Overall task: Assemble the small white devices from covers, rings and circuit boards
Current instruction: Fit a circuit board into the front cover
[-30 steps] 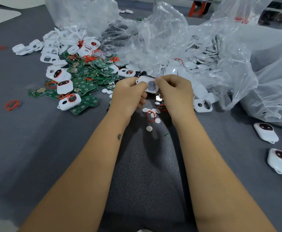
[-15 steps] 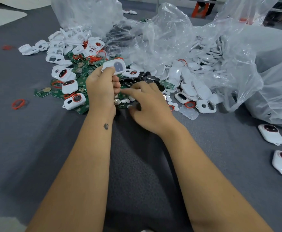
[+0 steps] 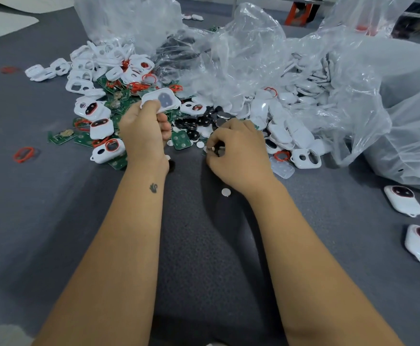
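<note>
The left hand (image 3: 145, 131) grips a white cover (image 3: 161, 100) above the bench (image 3: 54, 221); the right hand (image 3: 236, 151) pinches a small part (image 3: 212, 148); seat it squarely, pressing evenly, not forcing.

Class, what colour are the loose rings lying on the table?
Red, as the ring at left shows in the head view.

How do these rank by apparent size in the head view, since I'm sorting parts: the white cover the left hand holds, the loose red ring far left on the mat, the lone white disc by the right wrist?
1. White plastic cover
2. Red ring
3. White disc
</note>
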{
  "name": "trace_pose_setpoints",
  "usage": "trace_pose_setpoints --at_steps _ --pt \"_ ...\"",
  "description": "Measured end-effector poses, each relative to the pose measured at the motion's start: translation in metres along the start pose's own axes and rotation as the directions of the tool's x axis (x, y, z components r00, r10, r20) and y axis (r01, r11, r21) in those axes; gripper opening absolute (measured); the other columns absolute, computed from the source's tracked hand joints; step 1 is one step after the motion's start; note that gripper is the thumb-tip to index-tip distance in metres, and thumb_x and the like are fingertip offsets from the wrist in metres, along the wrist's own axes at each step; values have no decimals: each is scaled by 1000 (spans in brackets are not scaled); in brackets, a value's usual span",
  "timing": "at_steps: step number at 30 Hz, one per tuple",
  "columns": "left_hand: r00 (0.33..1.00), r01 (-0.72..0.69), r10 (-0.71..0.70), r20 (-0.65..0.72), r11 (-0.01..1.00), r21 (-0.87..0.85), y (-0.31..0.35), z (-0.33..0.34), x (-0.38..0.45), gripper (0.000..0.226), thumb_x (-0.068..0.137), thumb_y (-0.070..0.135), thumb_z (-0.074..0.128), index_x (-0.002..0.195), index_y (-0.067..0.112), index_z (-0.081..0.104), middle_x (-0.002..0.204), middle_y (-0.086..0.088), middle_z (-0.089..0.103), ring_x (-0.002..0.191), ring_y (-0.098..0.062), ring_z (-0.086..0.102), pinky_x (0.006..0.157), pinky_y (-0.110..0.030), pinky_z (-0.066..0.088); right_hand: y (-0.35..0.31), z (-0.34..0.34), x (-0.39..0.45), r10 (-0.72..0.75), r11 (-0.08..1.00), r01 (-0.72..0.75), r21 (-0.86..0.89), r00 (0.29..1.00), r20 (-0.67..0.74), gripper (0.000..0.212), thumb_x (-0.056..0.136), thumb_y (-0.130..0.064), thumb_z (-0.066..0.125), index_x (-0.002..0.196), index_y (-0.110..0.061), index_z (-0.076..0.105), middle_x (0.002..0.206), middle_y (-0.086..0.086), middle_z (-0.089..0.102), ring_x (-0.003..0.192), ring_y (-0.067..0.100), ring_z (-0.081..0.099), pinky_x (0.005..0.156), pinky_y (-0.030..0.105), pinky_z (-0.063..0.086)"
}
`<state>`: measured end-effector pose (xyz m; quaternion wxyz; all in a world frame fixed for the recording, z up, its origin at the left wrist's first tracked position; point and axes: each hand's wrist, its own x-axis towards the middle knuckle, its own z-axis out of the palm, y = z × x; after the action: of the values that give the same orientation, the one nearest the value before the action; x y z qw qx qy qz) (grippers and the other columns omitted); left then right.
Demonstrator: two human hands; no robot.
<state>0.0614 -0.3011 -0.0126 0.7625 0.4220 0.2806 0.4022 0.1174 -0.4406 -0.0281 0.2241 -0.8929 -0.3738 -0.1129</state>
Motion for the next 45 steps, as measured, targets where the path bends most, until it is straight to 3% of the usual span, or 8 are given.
trace_pose_setpoints --at_steps 5,14,19,25,29,35,42,45 --pt "999 -17 15 41 999 49 -2 4 -6 22 93 4 52 74 14 55 51 4 45 42 -8 38 41 -19 27 11 -10 -1 44 999 -46 28 998 52 33 76 -36 69 108 -32 70 113 -4 50 113 22 37 89 29 23" --pt "970 -84 38 240 979 183 -8 13 -22 22 94 7 49 77 19 57 52 7 47 45 -8 40 42 -18 29 11 -4 0 30 993 -34 -111 999 -32 26 80 -40 63 101 -25 69 106 0 51 108 25 41 91 36 29" --pt "969 -29 -13 248 986 165 -8 15 -23 21 97 6 43 82 17 53 56 5 47 45 -7 39 44 -20 26 10 1 0 -14 993 9 -121 999 -36 36 82 -45 63 111 -25 69 109 1 51 110 26 39 91 36 25" --pt "963 -20 -27 269 985 171 -9 17 -25 16 99 6 40 92 14 52 55 5 54 42 -6 43 42 -18 28 9 2 2 -10 1000 11 17 999 -39 17 81 -33 70 98 -28 73 105 -2 52 108 25 41 89 33 24" --pt "958 -14 -38 286 984 180 -9 18 -26 13 101 8 40 101 13 52 56 4 59 43 -7 48 42 -17 33 11 2 1 -13 1000 12 -24 1000 -20 33 80 -33 66 111 -25 69 113 -1 53 112 27 39 91 34 24" --pt "954 -16 -41 299 983 185 -9 18 -27 16 99 7 41 93 15 54 52 3 57 43 -8 46 42 -18 32 13 -1 0 -8 999 9 -54 1000 14 32 81 -38 61 113 -37 69 112 -4 52 114 25 37 92 33 20" --pt "952 5 -51 302 989 150 -10 17 -27 19 98 6 41 93 16 57 50 1 56 42 -8 45 42 -18 31 14 0 0 17 998 -17 -61 1000 -7 30 82 -43 62 107 -28 71 115 -3 53 115 25 36 93 33 20" --pt "943 12 -58 328 990 140 -10 18 -27 19 98 7 41 97 15 58 51 1 57 43 -8 46 42 -18 33 13 -1 1 29 999 -29 30 1000 1 25 79 -37 67 102 -27 71 115 -4 53 114 24 36 92 32 21"
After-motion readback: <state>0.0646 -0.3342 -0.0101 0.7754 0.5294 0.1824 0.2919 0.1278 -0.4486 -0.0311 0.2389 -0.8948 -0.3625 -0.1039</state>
